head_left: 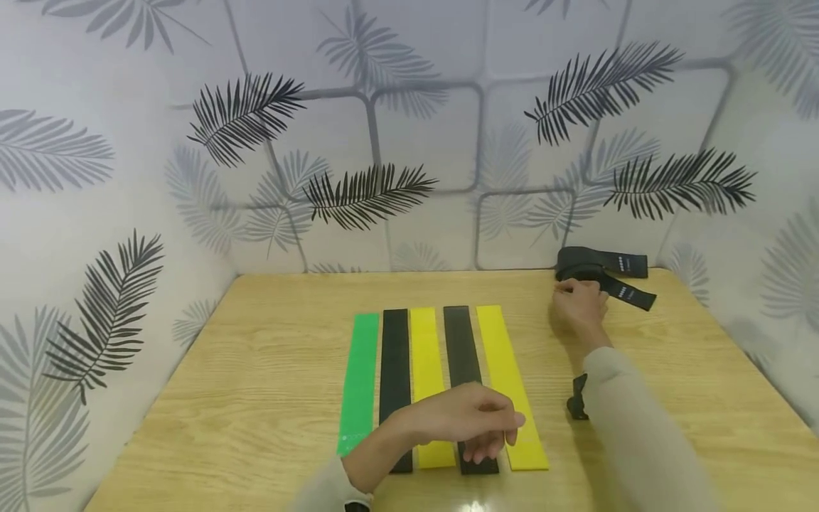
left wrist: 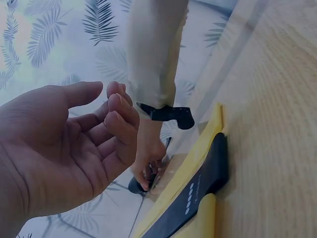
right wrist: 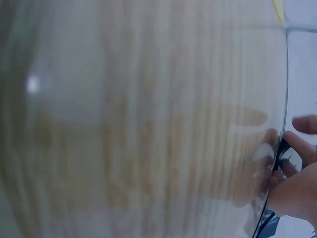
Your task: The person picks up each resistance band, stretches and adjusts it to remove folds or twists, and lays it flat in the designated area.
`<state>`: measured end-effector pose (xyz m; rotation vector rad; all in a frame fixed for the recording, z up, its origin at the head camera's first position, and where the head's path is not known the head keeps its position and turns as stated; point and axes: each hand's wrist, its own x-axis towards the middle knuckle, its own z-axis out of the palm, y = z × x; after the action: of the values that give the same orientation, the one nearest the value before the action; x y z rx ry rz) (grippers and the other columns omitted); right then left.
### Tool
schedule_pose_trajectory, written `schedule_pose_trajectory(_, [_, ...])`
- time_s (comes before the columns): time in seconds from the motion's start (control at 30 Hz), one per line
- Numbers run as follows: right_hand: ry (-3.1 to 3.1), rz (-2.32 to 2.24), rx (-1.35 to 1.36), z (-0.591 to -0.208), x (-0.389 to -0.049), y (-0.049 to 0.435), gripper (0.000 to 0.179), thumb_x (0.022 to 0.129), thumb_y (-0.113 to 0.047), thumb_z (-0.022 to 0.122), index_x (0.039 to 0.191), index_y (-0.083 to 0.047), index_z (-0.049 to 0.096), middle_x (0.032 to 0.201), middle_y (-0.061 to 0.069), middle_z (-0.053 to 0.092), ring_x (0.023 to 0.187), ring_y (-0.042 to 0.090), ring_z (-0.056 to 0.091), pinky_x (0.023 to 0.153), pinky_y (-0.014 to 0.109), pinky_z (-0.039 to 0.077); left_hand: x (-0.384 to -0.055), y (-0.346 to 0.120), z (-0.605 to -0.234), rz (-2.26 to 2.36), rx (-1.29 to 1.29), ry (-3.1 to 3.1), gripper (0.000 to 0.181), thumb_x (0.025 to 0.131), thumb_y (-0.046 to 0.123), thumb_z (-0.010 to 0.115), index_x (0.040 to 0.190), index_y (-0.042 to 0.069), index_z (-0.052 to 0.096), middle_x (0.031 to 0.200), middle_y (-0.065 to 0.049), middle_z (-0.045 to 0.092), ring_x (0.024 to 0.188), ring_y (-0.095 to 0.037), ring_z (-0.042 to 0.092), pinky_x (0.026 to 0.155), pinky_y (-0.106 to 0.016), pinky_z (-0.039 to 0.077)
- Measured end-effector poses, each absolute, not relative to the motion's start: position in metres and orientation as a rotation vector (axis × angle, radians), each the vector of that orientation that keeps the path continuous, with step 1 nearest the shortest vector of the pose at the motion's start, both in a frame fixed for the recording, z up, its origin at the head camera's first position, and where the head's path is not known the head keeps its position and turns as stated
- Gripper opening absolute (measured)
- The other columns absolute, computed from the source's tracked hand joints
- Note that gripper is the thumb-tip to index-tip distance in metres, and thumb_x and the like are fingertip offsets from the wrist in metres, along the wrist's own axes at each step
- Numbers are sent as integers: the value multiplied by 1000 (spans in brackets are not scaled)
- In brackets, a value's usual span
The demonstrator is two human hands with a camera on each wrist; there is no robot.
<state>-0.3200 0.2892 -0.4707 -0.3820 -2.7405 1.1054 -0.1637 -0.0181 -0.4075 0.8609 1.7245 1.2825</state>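
Five flat loop bands lie side by side on the table: a green band (head_left: 360,377), a black band (head_left: 394,355), a yellow band (head_left: 426,348), another black band (head_left: 462,341) and another yellow band (head_left: 502,355). Above the lower part of this row hovers my left hand (head_left: 463,419), its fingers loosely curled and holding nothing. My right hand (head_left: 581,306) is at the back right, with its fingertips at the near side of a folded pile of black bands (head_left: 579,263). Whether they pinch a band is hidden; in the right wrist view the thumb (right wrist: 304,124) stands off the index finger.
Behind the wooden table (head_left: 275,370) rises a wall (head_left: 422,142) with a leaf pattern, which also runs along both sides. Loose ends of the black bands (head_left: 630,293) point right, close to the table's back edge. A black strap (head_left: 578,398) sits at my right cuff.
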Motion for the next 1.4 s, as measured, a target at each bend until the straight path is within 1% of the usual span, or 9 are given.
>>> schedule_pose_trajectory(0.13, [-2850,1031,-351,-468,-320,294,58,100,-22,43,152,4,46,160,31,33,144,59,18,111,73,18,-169,-25,-402,1324,850,1777,35,109,30,56,99,0,69,69,-2,63,53,-13,56,49,-24,49])
schedule_pose_trajectory(0.33, [-2381,1121,-468,-452,-320,302,34,97,-10,56,125,7,68,133,31,59,135,50,38,116,63,18,-180,-42,-386,1428,868,1851,26,109,28,56,100,7,70,74,-11,65,55,-23,54,50,-24,47])
schedule_pose_trajectory(0.43, [-2185,1230,-511,-433,-318,316,19,95,-8,59,110,-2,69,118,14,65,123,35,51,113,46,32,-184,-50,-375,1487,877,1888,27,110,28,54,101,7,69,78,-16,66,61,-39,54,52,-25,47])
schedule_pose_trajectory(0.53, [-2035,1387,-546,-410,-311,333,14,95,-7,60,103,-16,66,104,-4,60,99,14,61,91,30,52,-188,-52,-364,1524,914,1916,28,111,29,52,103,7,68,81,-17,66,67,-47,55,53,-26,48])
schedule_pose_trajectory(0.63, [-1848,1614,-502,-386,-301,344,23,96,-3,63,108,-22,67,97,-8,57,77,4,60,54,16,52,-189,-52,-358,1550,935,1916,27,111,28,52,105,7,68,83,-20,67,65,-39,58,54,-28,49])
schedule_pose_trajectory(0.7, [-1709,1756,-443,-373,-295,346,28,96,-1,67,116,-22,67,96,-5,57,70,7,60,43,17,48,-188,-50,-355,1562,937,1911,26,111,27,53,105,7,68,84,-23,66,63,-35,58,55,-28,49])
schedule_pose_trajectory(0.97, [-1381,1974,-294,-329,-281,336,32,93,-3,77,122,-12,67,94,2,67,62,11,58,42,17,43,-188,-37,-352,1547,990,1929,24,111,27,52,107,9,68,87,-21,67,65,-25,62,57,-31,53])
schedule_pose_trajectory(1.17, [-1646,1946,-230,-312,-269,328,28,102,-5,62,127,-17,58,106,2,55,69,9,57,46,17,45,-190,-28,-350,1553,1019,1946,23,111,26,54,107,8,68,88,-8,69,73,-28,65,63,-34,56])
schedule_pose_trajectory(1.4, [-2095,1839,-30,-298,-254,326,28,108,-9,53,130,-22,40,114,9,42,55,12,57,43,28,49,-188,-24,-349,1561,985,1955,24,110,27,56,108,6,69,89,-6,69,81,-30,66,66,-35,59])
